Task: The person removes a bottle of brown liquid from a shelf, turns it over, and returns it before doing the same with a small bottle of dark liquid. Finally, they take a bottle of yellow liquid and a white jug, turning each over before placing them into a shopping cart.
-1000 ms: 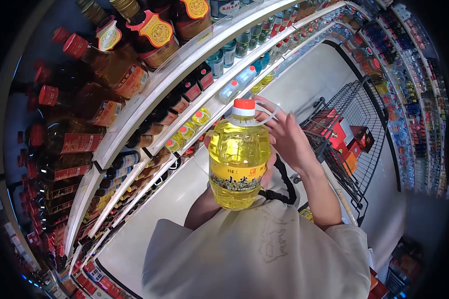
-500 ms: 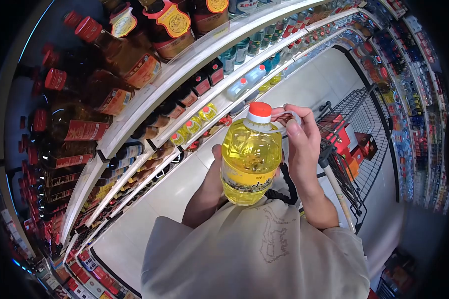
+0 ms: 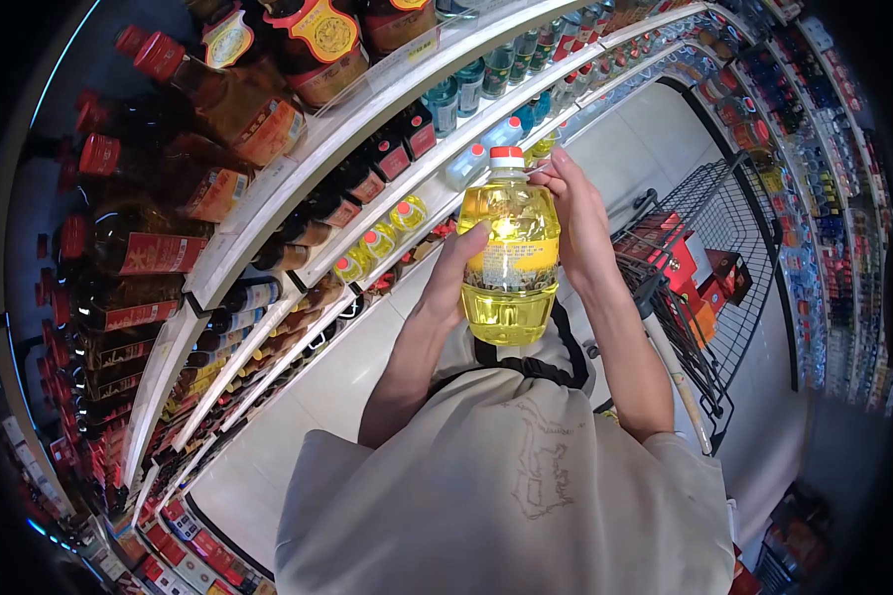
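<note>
While both arms reach forward, the oil bottle (image 3: 511,248) stands upright in the air between the hands, toward twelve o'clock from the chest. The left hand (image 3: 454,278) clasps its body from nine o'clock, thumb in front and fingers wrapped behind, likely bearing the weight. The right hand (image 3: 577,213) grips at three o'clock by the neck, fingertips near the red cap (image 3: 507,156), apparently steadying it with the label toward the person. Shelves (image 3: 298,169) of bottles run at ten o'clock; a cart (image 3: 734,238) stands at three.
</note>
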